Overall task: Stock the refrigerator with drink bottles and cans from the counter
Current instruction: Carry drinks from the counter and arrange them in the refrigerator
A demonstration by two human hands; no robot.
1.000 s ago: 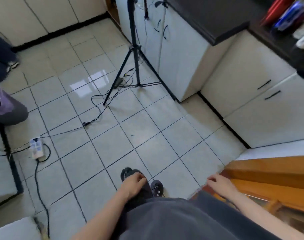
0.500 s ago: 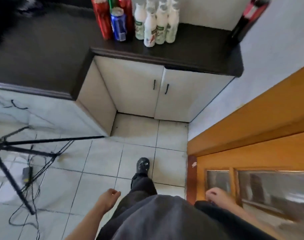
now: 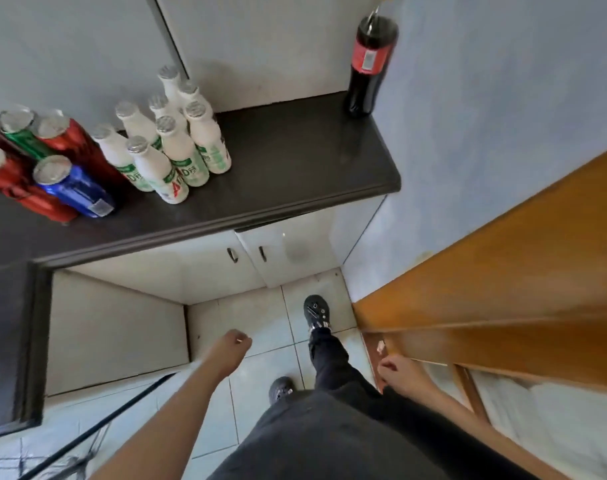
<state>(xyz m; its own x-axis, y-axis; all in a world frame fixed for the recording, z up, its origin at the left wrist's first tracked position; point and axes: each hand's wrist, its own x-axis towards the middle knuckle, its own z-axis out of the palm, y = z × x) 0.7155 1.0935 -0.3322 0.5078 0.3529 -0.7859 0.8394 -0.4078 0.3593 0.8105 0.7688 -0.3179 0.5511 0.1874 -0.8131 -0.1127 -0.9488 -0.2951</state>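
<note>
On the dark counter (image 3: 295,168) stand several small white drink bottles (image 3: 177,147) with foil caps. To their left are red, green and blue cans (image 3: 70,181) in a tight group. A tall dark cola bottle (image 3: 369,67) with a red label stands alone at the counter's far right corner against the wall. My left hand (image 3: 233,346) hangs low over the floor, fingers curled, holding nothing. My right hand (image 3: 395,372) is also low, beside the wooden door, fingers loosely curled and empty. Both hands are well below and short of the counter. No refrigerator is visible.
White cabinet doors (image 3: 253,258) with dark handles sit under the counter. An orange wooden door (image 3: 503,289) with glass panes stands close on the right. A second dark counter edge (image 3: 35,341) juts out at left. A black tripod leg (image 3: 98,424) crosses the tiled floor at lower left.
The view has swung from the open floor and tripod to the counter, and I have stepped closer to it. The bottles and cans now look larger. Both hands stay low and empty.
</note>
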